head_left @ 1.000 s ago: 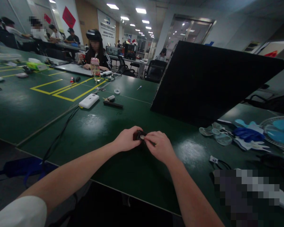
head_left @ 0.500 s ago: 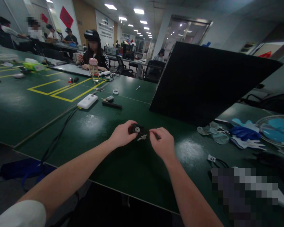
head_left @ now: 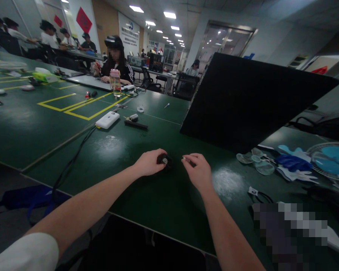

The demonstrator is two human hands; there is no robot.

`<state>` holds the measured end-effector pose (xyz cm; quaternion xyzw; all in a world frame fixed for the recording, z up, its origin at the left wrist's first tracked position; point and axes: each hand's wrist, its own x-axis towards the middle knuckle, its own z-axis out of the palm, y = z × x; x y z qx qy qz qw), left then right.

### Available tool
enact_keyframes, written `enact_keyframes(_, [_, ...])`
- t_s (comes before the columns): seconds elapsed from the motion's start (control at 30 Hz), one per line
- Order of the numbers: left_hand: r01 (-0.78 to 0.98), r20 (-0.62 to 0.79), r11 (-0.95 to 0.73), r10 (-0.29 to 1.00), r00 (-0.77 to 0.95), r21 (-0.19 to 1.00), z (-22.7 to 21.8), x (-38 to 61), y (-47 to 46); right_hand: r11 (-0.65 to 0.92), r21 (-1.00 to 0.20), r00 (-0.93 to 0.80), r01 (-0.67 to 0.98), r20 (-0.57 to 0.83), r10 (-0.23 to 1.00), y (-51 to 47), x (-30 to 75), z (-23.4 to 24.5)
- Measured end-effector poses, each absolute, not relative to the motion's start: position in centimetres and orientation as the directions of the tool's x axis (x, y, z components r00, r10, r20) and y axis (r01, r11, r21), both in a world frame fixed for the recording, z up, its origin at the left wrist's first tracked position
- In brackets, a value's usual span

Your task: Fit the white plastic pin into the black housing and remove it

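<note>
My left hand [head_left: 149, 162] rests on the green table [head_left: 147, 195] with its fingers closed round a small black round part [head_left: 164, 160] that has a pale centre. My right hand [head_left: 197, 171] sits a short way to the right of that part. Its thumb and forefinger pinch a tiny pale piece [head_left: 184, 157] that is too small to name. The two hands are apart, with bare table between them.
A big black panel [head_left: 248, 101] leans behind my hands. Blue gloves [head_left: 292, 160], clear lenses [head_left: 254, 158] and a blue fan [head_left: 332, 158] lie at the right. A white power bank [head_left: 107, 120] with a cable, a black bar [head_left: 135, 125] and a bottle [head_left: 115, 82] lie far left; people sit behind.
My hands were together on the black part. My right hand has drawn away to the right, pinching a tiny pale piece. The left hand stays on the part.
</note>
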<state>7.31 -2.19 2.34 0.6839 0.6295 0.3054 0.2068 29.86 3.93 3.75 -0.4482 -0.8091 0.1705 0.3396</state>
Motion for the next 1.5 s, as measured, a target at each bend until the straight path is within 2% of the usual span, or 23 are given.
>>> enact_keyframes(0.07, [0.719,0.132,-0.119,0.991,0.039,0.685,2.2,7.8,-2.3,0.475,-0.77,-0.277,0.427,0.389,0.879,3.9,30.2,3.5])
enact_keyframes(0.17, [0.683,0.131,-0.109,0.991,0.019,0.722,2.1,8.2,-2.4,0.411,-0.874,-0.277,0.258,0.34,0.898,3.1,29.8,3.4])
enact_keyframes(0.27, [0.61,0.154,-0.126,0.988,0.007,0.783,1.9,8.3,-2.3,0.443,-0.836,-0.35,0.324,0.329,0.877,2.3,29.3,3.6])
enact_keyframes(0.37, [0.533,0.159,-0.152,0.987,0.034,0.833,1.8,8.1,-2.2,0.513,-0.736,-0.442,0.443,0.319,0.839,1.8,29.2,3.9])
enact_keyframes(0.47, [0.518,0.145,-0.151,0.988,0.052,0.842,1.7,8.1,-2.2,0.566,-0.639,-0.485,0.521,0.325,0.812,1.7,29.1,3.9])
enact_keyframes(0.53, [0.528,0.136,-0.143,0.989,0.052,0.837,1.7,8.2,-2.2,0.567,-0.633,-0.489,0.526,0.321,0.811,1.9,29.1,3.8])
enact_keyframes(0.57, [0.532,0.132,-0.137,0.99,0.048,0.836,1.8,8.2,-2.2,0.545,-0.664,-0.474,0.511,0.311,0.823,2.1,29.2,3.8])
enact_keyframes(0.63, [0.531,0.12,-0.118,0.992,0.031,0.839,1.9,8.3,-2.2,0.433,-0.799,-0.381,0.416,0.279,0.881,2.8,29.6,3.6])
enact_keyframes(0.73, [0.514,0.096,-0.084,0.995,0.003,0.853,2.0,8.2,-2.2,0.147,-0.984,-0.163,0.098,0.13,0.978,4.7,31.1,3.2])
enact_keyframes(0.8, [0.513,0.083,-0.069,0.997,-0.004,0.856,2.1,8.2,-2.3,0.016,-0.998,-0.125,-0.059,0.023,0.992,6.2,32.3,2.7])
enact_keyframes(0.87, [0.524,0.071,-0.056,0.997,-0.007,0.85,2.2,8.1,-2.3,-0.05,-0.994,-0.11,-0.093,-0.04,0.993,7.4,33.5,2.0])
enact_keyframes(0.97, [0.545,0.048,-0.034,0.999,-0.011,0.838,2.4,8.2,-2.5,-0.097,-0.988,-0.089,-0.122,-0.086,0.992,8.4,34.6,1.3])
enact_keyframes(1.1, [0.58,0.068,-0.044,0.998,-0.02,0.813,2.4,8.1,-2.5,-0.139,-0.959,-0.075,-0.248,-0.124,0.989,8.3,34.8,1.4])
enact_keyframes(1.27, [0.714,0.15,-0.016,0.981,-0.126,0.7,2.4,5.3,-2.1,-0.159,-0.917,-0.082,-0.365,-0.138,0.987,7.7,34.5,2.4])
enact_keyframes(1.4, [0.903,0.274,0.083,0.938,-0.214,0.421,3.1,0.4,-2.9,-0.157,-0.923,-0.125,-0.352,-0.12,0.985,7.4,34.2,2.4])
enact_keyframes(1.5, [0.965,0.359,0.141,0.908,-0.215,0.223,3.6,-3.3,-4.0,-0.169,-0.927,-0.169,-0.336,-0.117,0.979,7.3,33.9,2.4])
